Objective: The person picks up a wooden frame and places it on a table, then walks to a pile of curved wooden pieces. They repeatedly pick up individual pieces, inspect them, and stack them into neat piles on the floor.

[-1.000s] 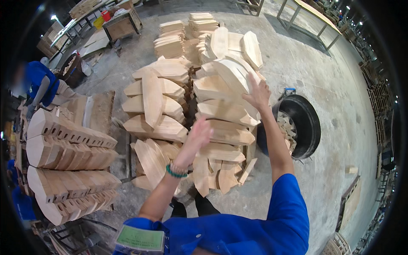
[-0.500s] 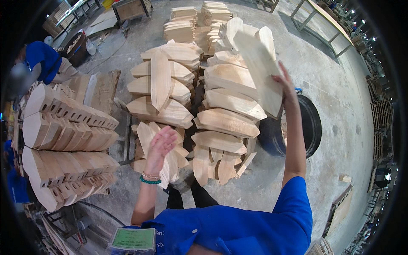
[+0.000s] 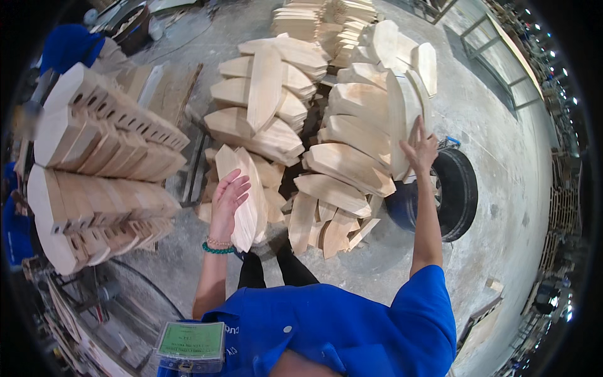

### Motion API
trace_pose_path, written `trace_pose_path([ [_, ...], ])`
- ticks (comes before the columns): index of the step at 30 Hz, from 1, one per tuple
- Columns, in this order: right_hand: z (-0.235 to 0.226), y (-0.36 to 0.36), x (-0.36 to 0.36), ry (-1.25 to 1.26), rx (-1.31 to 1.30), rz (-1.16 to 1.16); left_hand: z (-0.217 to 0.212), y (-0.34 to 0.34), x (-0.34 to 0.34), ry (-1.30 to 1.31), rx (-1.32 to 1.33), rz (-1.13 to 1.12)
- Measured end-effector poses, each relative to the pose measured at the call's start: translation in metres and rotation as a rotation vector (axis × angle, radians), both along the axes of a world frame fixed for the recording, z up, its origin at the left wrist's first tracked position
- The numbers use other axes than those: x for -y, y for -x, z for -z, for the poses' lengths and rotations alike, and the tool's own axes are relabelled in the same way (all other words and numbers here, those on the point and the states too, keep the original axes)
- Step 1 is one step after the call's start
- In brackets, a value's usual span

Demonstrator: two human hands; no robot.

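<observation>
My right hand (image 3: 422, 152) is at the right side of the right-hand stack of shaped wooden boards (image 3: 358, 103). Its fingers are spread, with thumb and fingertips against a pale, pointed wooden board (image 3: 397, 119) that lies lengthwise across the ends of the others. My left hand (image 3: 230, 196), wearing bracelets at the wrist, hovers palm turned inward with its fingers stretched and nothing in them. Just beside it is a light wooden board (image 3: 251, 195) on the near end of the left-hand stack (image 3: 257, 135).
Slotted wooden blocks (image 3: 107, 138) stand in rows at left, near a person in blue (image 3: 72, 50). A black round bin (image 3: 455, 195) is right of the stacks. More boards (image 3: 298, 19) are piled behind, and a metal-framed table (image 3: 496, 56) stands far right.
My right hand has brought the board down onto the right-hand stack, and its fingers have spread. My left hand has shifted slightly left. The whole view has shifted.
</observation>
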State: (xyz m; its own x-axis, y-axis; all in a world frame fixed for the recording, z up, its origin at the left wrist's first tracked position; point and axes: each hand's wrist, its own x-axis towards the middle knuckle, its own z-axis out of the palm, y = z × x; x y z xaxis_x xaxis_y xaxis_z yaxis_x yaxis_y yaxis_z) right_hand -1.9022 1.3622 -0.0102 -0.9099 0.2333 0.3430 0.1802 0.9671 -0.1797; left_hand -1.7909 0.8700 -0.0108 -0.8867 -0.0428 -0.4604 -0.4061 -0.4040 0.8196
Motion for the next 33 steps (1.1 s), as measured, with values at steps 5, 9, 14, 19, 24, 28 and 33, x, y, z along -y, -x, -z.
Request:
trace_pose_path([
  [5,-0.018,-0.019,0.015,0.826,0.1,-0.18,0.006,-0.024,0.016,0.099,0.072,-0.076],
  [9,-0.021,-0.069,0.049,1.288,0.139,-0.185,0.019,-0.039,0.007,0.065,0.127,-0.031],
  [14,0.007,-0.103,0.092,1.755,0.233,-0.156,0.02,-0.031,-0.073,-0.011,0.033,0.428],
  [19,0.024,-0.128,0.172,1.902,0.399,-0.156,0.018,-0.006,-0.129,0.01,0.041,0.354],
  [24,0.039,-0.141,0.261,1.787,0.471,-0.381,0.042,-0.025,-0.077,-0.033,0.072,-0.176],
  [28,0.061,-0.147,0.305,1.869,0.536,-0.422,0.026,-0.033,-0.032,0.079,0.056,-0.204],
  [33,0.076,-0.143,0.347,2.087,0.737,-0.258,0.028,-0.038,0.015,0.037,0.174,-0.169],
])
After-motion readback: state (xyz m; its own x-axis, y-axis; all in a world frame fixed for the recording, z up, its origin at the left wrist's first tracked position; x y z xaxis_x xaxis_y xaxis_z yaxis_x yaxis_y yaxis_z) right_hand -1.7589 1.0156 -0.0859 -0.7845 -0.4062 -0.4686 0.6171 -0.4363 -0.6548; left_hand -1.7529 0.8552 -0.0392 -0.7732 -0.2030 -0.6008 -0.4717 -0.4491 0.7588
